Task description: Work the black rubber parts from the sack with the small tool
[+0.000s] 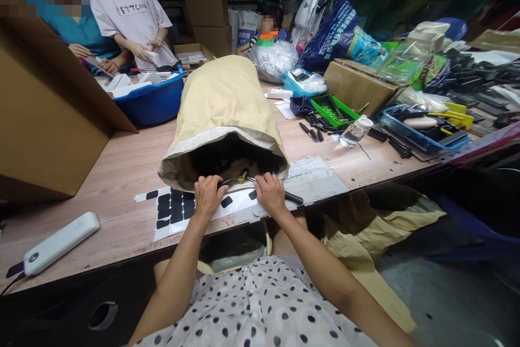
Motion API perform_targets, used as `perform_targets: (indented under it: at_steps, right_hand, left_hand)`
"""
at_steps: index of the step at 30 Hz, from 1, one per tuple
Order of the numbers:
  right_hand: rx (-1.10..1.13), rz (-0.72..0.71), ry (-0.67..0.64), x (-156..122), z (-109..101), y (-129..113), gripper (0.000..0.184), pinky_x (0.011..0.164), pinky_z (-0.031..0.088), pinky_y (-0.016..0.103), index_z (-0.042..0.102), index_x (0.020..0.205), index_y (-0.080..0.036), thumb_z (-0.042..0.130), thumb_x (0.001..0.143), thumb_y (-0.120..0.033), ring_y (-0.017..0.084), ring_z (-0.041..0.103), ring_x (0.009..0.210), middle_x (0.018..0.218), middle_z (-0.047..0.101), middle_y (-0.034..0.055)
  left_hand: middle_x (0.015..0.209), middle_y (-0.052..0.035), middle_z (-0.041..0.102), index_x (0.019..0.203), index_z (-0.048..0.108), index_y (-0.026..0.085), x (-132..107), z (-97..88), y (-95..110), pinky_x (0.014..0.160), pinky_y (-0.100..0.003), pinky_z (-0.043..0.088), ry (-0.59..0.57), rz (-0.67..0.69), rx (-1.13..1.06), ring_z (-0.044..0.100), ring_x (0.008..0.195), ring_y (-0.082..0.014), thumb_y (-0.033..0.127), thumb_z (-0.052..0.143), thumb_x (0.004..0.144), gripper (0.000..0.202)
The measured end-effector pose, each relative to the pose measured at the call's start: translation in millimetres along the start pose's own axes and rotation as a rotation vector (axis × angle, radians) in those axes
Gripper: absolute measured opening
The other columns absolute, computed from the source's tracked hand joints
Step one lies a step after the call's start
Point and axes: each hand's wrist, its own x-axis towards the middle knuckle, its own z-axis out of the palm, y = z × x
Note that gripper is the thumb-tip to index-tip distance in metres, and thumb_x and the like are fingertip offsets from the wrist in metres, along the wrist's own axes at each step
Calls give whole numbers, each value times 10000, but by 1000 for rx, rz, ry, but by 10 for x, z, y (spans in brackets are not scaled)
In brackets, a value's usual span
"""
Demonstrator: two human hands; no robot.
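My left hand (209,194) is closed on a slim black piece (227,181), pinched between thumb and fingers. At that piece's right end sits a small yellowish part (242,176). My right hand (270,191) is closed around a slim tool with a black handle (294,197); its thin metal shaft points left and meets the yellowish part. Both hands are at the mouth of a large tan sack (223,92) lying on its side, its inside dark with black contents I cannot make out. Beneath my hands lies a white sheet of black stickers (175,210).
A grey board (320,176) lies right of the sack. Beyond are a clear bottle (356,131), a green tray (333,111), black pieces and a blue basket (426,129). At left stand a white power bank (60,243), a cardboard box (49,119) and a blue basin (148,102), with people behind.
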Motion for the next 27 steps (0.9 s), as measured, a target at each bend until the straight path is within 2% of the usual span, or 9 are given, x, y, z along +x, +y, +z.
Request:
perform_targets:
  at_steps: [4, 9, 14, 18, 22, 27]
  right_hand:
    - [-5, 9, -14, -3, 2, 7, 199, 742, 286, 332, 700, 1042, -237, 519, 972, -281, 233, 454, 889, 941, 596, 79]
    - [10, 10, -44, 16, -8, 44, 221, 743, 315, 334, 707, 1086, -247, 518, 977, -278, 233, 476, 899, 947, 613, 82]
    - [108, 15, -11, 3, -149, 78, 253, 743, 385, 326, 721, 1086, -236, 493, 988, -284, 220, 525, 855, 893, 633, 75]
    - [315, 18, 66, -138, -334, 43, 318, 796, 462, 290, 699, 1146, -233, 414, 1019, -296, 192, 595, 884, 947, 662, 65]
    - [494, 34, 35, -320, -451, -25, 342, 822, 507, 268, 694, 1158, -247, 383, 1027, -305, 177, 647, 928, 980, 693, 53]
    - [468, 6, 20, -453, -480, -83, 353, 835, 522, 270, 692, 1216, -259, 401, 1017, -264, 172, 659, 908, 962, 699, 57]
  left_hand:
    - [858, -28, 691, 863, 701, 252, -224, 85, 6, 823, -368, 440, -24, 101, -202, 558, 897, -245, 283, 724, 817, 60]
    - [905, -19, 686, 930, 718, 248, -330, 224, -15, 846, -372, 451, -55, 117, -341, 552, 880, -224, 277, 713, 823, 111]
    - [899, -21, 679, 947, 729, 249, -308, 290, -57, 845, -372, 459, -36, 124, -371, 553, 867, -220, 296, 719, 820, 135]
    - [883, -23, 667, 959, 744, 255, -311, 331, -66, 841, -365, 458, -14, 132, -384, 552, 856, -214, 327, 695, 846, 143]
    - [890, -27, 668, 986, 751, 254, -321, 342, -56, 855, -364, 455, -23, 121, -385, 559, 864, -209, 339, 675, 864, 167]
    - [915, -30, 665, 1012, 756, 258, -320, 319, -38, 878, -365, 447, -56, 99, -361, 563, 878, -208, 331, 672, 871, 180]
